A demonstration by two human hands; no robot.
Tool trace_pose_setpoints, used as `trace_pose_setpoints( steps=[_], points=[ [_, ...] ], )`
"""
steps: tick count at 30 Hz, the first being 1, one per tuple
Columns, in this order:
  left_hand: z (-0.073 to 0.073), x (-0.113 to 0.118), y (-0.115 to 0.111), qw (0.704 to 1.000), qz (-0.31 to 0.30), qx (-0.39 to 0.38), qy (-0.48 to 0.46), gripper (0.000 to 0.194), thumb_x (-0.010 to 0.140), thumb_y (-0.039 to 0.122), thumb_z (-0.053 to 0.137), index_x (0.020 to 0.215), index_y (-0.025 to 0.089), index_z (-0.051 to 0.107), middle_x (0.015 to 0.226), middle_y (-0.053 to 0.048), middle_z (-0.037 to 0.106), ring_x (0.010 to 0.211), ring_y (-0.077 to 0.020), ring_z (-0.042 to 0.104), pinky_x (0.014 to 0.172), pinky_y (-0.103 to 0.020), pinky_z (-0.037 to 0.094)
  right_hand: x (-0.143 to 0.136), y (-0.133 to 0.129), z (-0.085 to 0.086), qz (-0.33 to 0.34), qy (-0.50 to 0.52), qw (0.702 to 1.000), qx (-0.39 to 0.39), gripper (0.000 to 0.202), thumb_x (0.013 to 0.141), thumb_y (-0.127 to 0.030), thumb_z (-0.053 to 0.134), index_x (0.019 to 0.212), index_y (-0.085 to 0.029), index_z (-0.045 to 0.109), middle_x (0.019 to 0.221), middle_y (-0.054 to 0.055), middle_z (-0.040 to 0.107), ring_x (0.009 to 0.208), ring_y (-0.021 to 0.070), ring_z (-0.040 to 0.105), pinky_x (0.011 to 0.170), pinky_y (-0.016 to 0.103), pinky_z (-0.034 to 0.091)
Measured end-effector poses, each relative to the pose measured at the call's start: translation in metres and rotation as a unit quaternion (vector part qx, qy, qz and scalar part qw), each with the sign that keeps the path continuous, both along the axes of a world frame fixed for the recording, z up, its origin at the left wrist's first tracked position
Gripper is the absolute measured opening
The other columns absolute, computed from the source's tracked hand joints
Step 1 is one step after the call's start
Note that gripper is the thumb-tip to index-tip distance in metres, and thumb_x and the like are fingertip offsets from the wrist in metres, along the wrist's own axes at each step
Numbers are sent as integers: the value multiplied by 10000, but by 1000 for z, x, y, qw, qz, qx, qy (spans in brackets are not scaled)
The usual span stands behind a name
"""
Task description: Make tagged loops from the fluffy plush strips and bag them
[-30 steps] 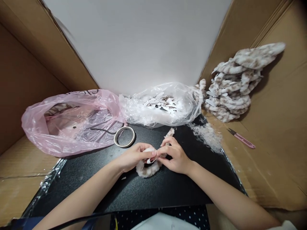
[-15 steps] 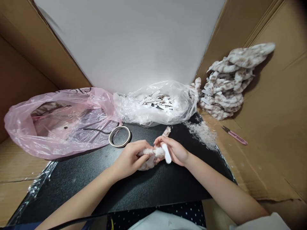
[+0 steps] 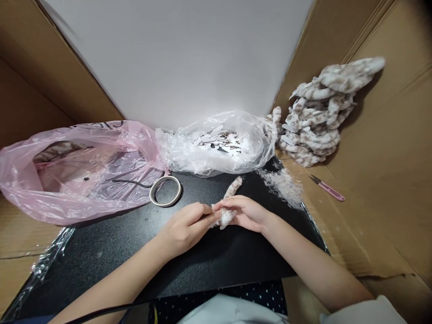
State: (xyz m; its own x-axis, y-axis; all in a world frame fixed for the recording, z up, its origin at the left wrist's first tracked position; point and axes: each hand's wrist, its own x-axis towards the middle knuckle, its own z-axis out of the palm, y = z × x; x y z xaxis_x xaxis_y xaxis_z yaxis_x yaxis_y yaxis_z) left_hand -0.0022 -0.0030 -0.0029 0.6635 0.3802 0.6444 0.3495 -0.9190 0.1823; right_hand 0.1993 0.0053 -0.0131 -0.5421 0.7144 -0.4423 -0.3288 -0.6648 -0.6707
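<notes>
Left hand [image 3: 184, 227] and right hand [image 3: 245, 212] pinching a fuzzy strip [image 3: 229, 202] between closed fingers, black surface [image 3: 202, 265], tape roll [image 3: 165, 191] nearby

Two bare hands meet over a black worktop [image 3: 189, 265]. The left hand [image 3: 184, 227] and the right hand [image 3: 246, 213] pinch a fluffy cream-and-brown strip [image 3: 229, 202] between their fingertips. Its far end lies on the worktop, pointing toward a clear plastic bag [image 3: 219, 144]. A tape ring [image 3: 165, 191] lies left of the hands, beside a pink plastic bag [image 3: 77, 171]. At right, a heap of matching fluffy pieces [image 3: 320, 121] and pink snips [image 3: 327, 187] rest on cardboard.
</notes>
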Motion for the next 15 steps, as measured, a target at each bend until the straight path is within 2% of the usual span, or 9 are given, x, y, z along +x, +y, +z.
trace_pose_setpoints(
  steps=[4, 9, 15],
  points=[
    [-1, 0, 1, 998, -14, -50, -24, 292, 908, 73, 496, 1154, 180, 610, 824, -45, 599, 717, -116, 596, 645, -212, 517, -1, -3, 5, -48, -51, 994, 87, 271, 607, -307, 821, 797, -124, 756, 730, 27, 699, 647, 99, 596, 643, 232, 463],
    [-3, -1, 3, 991, -13, -130, -41, 365, 873, 13, 460, 1128, 212, 630, 837, -37, 606, 738, -110, 610, 670, -201, 515, -4, -6, 6, -73, -102, 974, 189, 218, 642, -308, 802, 814, -179, 767, 846, 27, 722, 748, 119, 623, 714, 251, 476],
    [-2, 3, 3, 969, -10, -234, -75, 238, 861, 57, 509, 1007, 177, 653, 859, -47, 616, 744, -120, 612, 651, -209, 503, -2, -5, 8, -69, -102, 968, 218, 250, 704, -384, 761, 849, -180, 771, 898, 41, 718, 794, 135, 634, 750, 269, 485]
  ],
)
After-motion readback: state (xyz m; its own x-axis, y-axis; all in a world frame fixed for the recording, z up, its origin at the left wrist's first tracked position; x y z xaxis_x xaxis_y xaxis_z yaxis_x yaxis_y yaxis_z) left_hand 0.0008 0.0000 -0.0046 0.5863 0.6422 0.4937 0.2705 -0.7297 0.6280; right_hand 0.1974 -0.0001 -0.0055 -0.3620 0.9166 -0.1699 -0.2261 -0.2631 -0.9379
